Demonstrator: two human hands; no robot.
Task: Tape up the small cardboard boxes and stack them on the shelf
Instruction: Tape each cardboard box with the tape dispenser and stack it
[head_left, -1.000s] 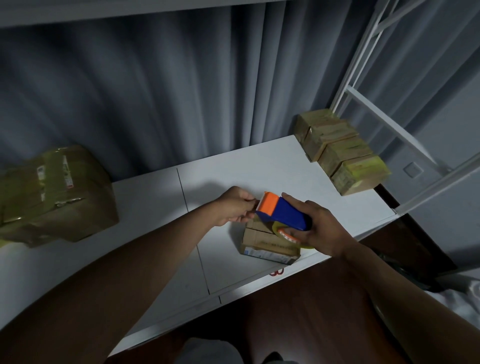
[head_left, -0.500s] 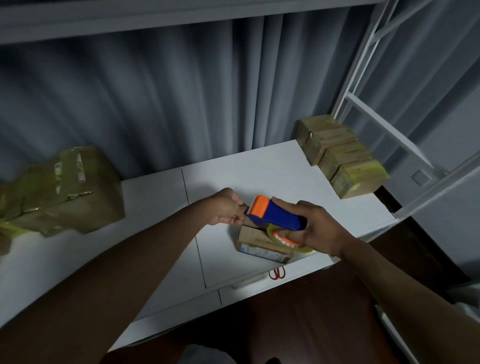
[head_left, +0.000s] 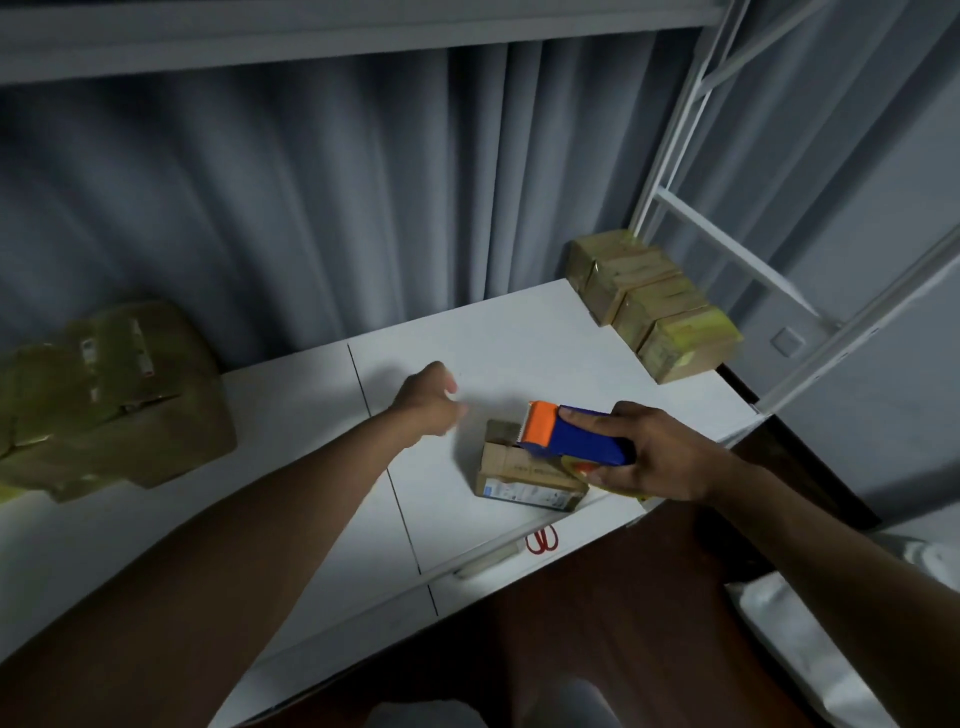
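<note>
A small cardboard box (head_left: 519, 473) lies near the front edge of the white shelf board (head_left: 519, 343). My right hand (head_left: 654, 457) grips a blue and orange tape dispenser (head_left: 571, 434), held over the box's right end with its orange head above the box top. My left hand (head_left: 428, 400) hovers over the board to the left of the box, apart from it, with its fingers loosely curled around nothing. Several taped small boxes (head_left: 654, 306) stand in a row at the board's back right corner.
A large taped cardboard box (head_left: 109, 395) sits at the left on the board. Red scissors (head_left: 542, 539) lie at the front edge. A white metal shelf frame (head_left: 691, 156) rises at the right; grey curtains hang behind.
My left hand has let go of the box's left end and drawn away to the left. The dispenser in my right hand has shifted right along the box top.
</note>
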